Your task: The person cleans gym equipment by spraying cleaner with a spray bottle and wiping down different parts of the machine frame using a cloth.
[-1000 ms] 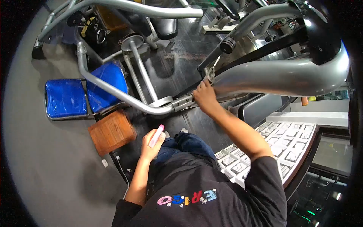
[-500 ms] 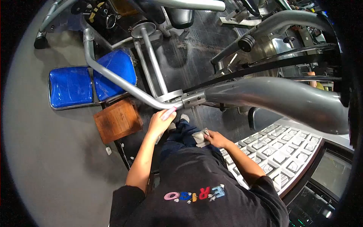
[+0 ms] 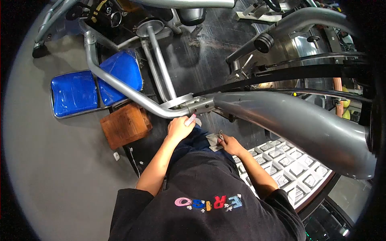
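Observation:
My left hand (image 3: pixel 179 129) is closed around a small, slim whitish stick with a pink end (image 3: pixel 190 120); its exact kind I cannot make out. The hand is just below the bolted joint of a grey metal tube frame (image 3: pixel 140 97). Whether the stick touches the metal, I cannot tell. Lower and to the right, my right hand (image 3: pixel 230 145) pinches a crumpled grey-beige cloth (image 3: pixel 214 140), which hangs in front of my dark trousers. The thick grey machine arm (image 3: pixel 289 116) stretches to the right from the joint.
At left stands a chair with blue padding (image 3: pixel 74 93), beside a wooden stool or box (image 3: pixel 125 125). A white panel of raised squares (image 3: pixel 281 164) lies at lower right. Weight-machine frames and a round black knob (image 3: pixel 264 42) fill the upper area.
My left hand has moved slightly right and down along the tube, still holding the stick. The right hand keeps the cloth with little movement. The view has shifted a little.

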A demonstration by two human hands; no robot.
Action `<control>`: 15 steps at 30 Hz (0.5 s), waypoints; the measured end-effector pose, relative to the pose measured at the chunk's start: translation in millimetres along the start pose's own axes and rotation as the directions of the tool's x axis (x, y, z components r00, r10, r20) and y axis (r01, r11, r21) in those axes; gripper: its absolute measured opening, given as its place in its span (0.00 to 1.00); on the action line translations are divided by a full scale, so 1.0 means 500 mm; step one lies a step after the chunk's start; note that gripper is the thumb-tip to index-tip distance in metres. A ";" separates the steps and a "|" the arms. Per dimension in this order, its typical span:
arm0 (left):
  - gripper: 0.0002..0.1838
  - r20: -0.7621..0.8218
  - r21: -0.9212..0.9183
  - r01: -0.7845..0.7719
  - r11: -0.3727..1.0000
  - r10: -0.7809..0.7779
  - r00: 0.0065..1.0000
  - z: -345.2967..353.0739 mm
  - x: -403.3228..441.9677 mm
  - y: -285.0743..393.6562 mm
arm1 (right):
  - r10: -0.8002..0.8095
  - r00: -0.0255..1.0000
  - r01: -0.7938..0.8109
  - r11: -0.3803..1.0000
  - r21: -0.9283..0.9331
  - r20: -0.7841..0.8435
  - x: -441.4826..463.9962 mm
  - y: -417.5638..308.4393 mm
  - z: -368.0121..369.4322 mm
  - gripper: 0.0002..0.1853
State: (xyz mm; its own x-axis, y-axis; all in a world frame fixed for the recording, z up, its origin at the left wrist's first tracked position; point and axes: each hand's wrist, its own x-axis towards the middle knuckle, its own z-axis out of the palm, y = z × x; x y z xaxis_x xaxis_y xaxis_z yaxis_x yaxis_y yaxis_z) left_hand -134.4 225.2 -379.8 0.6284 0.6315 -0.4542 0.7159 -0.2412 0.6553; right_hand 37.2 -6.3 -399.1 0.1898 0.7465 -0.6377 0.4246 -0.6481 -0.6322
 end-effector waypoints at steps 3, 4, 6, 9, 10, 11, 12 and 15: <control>0.19 0.001 0.030 0.046 0.998 -0.046 0.999 -0.002 -0.019 -0.019 | -0.016 0.999 0.017 0.999 -0.040 0.029 0.019 -0.007 0.003 0.19; 0.19 -0.027 0.018 0.022 1.000 -0.022 0.999 -0.005 -0.027 -0.026 | -0.009 0.998 0.012 0.999 -0.048 0.068 0.026 -0.018 0.000 0.19; 0.19 -0.058 0.008 0.006 1.000 -0.006 0.998 -0.009 -0.043 -0.038 | -0.005 0.993 0.011 0.998 -0.055 0.114 0.040 -0.024 0.002 0.20; 0.18 -0.026 -0.107 0.124 0.987 -0.127 0.992 -0.027 -0.058 -0.050 | -0.060 0.990 0.060 0.998 0.004 0.130 0.065 -0.020 0.027 0.20; 0.18 -0.019 -0.098 0.125 0.987 -0.128 0.992 -0.028 -0.060 -0.057 | -0.046 0.990 0.046 0.999 0.005 0.135 0.069 -0.027 0.030 0.20; 0.18 -0.024 -0.105 0.124 0.987 -0.127 0.992 -0.028 -0.060 -0.063 | -0.031 0.990 0.030 1.000 0.006 0.135 0.070 -0.035 0.034 0.20; 0.17 -0.031 -0.115 0.119 0.986 -0.123 0.992 -0.028 -0.058 -0.068 | -0.027 0.991 0.025 1.000 0.014 0.128 0.068 -0.041 0.042 0.20; 0.18 0.016 -0.186 0.048 0.981 -0.046 0.999 -0.012 -0.052 -0.104 | 0.014 0.999 -0.016 0.999 0.048 0.043 0.061 -0.039 0.067 0.19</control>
State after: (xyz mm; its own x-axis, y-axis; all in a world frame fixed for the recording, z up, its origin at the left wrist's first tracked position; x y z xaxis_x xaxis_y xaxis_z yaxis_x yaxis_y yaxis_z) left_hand -189.8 226.0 -398.7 0.5994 0.6303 -0.4934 0.6762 -0.0688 0.7335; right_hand 5.0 24.0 -421.3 0.1573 0.7305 -0.6646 0.3787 -0.6661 -0.6425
